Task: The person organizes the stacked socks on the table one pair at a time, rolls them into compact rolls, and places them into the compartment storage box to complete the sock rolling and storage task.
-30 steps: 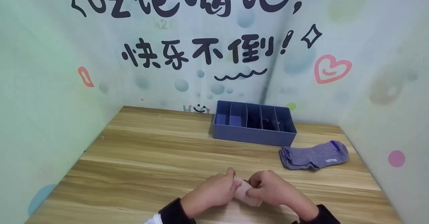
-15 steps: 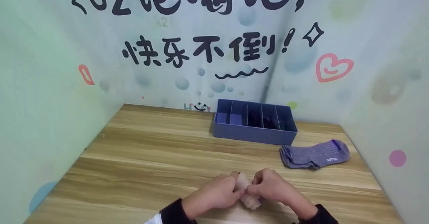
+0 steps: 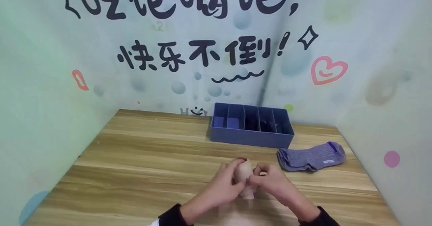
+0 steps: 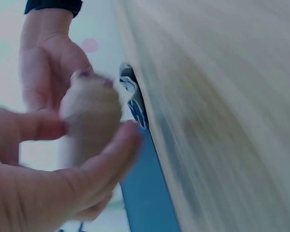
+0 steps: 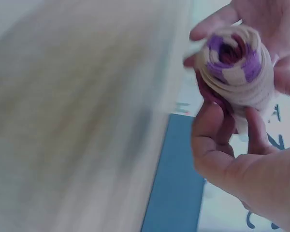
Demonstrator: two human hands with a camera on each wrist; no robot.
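Observation:
A cream sock point(image 3: 243, 172) is rolled into a tight bundle between both hands over the near part of the table. Its coiled end, with purple and maroon patches, faces the right wrist camera, where the rolled sock point(image 5: 261, 92) shows its layers. My left hand point(image 3: 227, 178) grips the roll from the left, thumb and fingers on opposite sides in the left wrist view. With thumb and fingertips, my right hand point(image 3: 275, 185) pinches the fabric on the roll's right side. Part of the roll is hidden behind the fingers.
A blue box point(image 3: 251, 136) with several compartments stands at the back of the wooden table point(image 3: 141, 158), dark items in some of them. Grey-purple folded socks point(image 3: 310, 156) lie to its front right. A printed wall sheet point(image 3: 162, 84) rises behind the table.
The sock roll has tipped more upright and moved slightly away from the body. The left hand has moved up along with it, while the right hand stays pinched at its side.

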